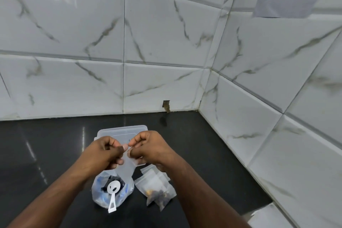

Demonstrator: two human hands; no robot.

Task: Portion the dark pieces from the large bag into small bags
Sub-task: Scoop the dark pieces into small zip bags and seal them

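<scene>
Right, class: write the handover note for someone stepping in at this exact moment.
Left hand and right hand: both pinch the top of one small clear bag, held above the counter.
Large bag: below the hands, white scoop resting in it.
Filled small bags: piled to the right of the large bag, dark pieces inside.
Lidded plastic box: behind the hands.
Done: a few portions.
Left: deal with the held bag; its contents are unclear.

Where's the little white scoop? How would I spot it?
Look at the black counter, just below the two hands. A clear big bag sits there, and the scoop rests on it. It is the only solid white thing, with a round bowl and flat handle.
</scene>
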